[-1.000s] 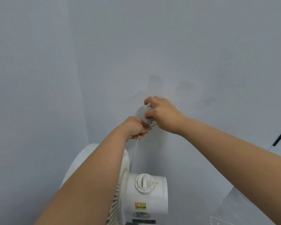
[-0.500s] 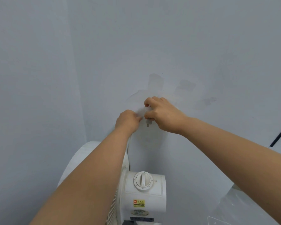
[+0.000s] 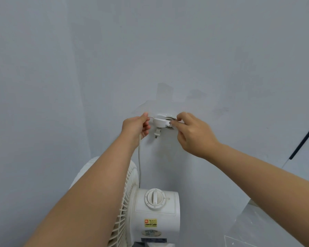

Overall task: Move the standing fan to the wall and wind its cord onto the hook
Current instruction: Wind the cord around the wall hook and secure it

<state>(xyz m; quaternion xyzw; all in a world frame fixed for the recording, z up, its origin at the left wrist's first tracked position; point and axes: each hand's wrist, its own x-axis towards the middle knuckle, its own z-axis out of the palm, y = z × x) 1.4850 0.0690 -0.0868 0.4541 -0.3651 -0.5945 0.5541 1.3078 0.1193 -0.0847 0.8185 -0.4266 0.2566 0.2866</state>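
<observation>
Here, on the left, my left hand (image 3: 136, 126) is closed in a pinch on the cord (image 3: 139, 157), which drops straight down from my fingers to the fan (image 3: 155, 216) below. The fan stands close against the wall (image 3: 185, 50), in the corner, with its grille (image 3: 127, 193) to the left of the motor housing and the dial (image 3: 154, 198) facing up at me. So I judge the moving part done and the winding in hand.

Just right of that pinch, a thin run of cord crosses to the hook (image 3: 161, 122) on the wall, and the plug (image 3: 157, 134) hangs just below it, prongs pointing down. Right of the hook, my right hand (image 3: 191, 134) presses thumb and forefinger closed on the hook's right end, where a loop of cord seems to sit; I cannot tell whether I grip cord or hook there.

Next, I think, the slack under my left fingers needs carrying round the hook again, kept taut, with my right hand steadying the loops so they do not slip off.
</observation>
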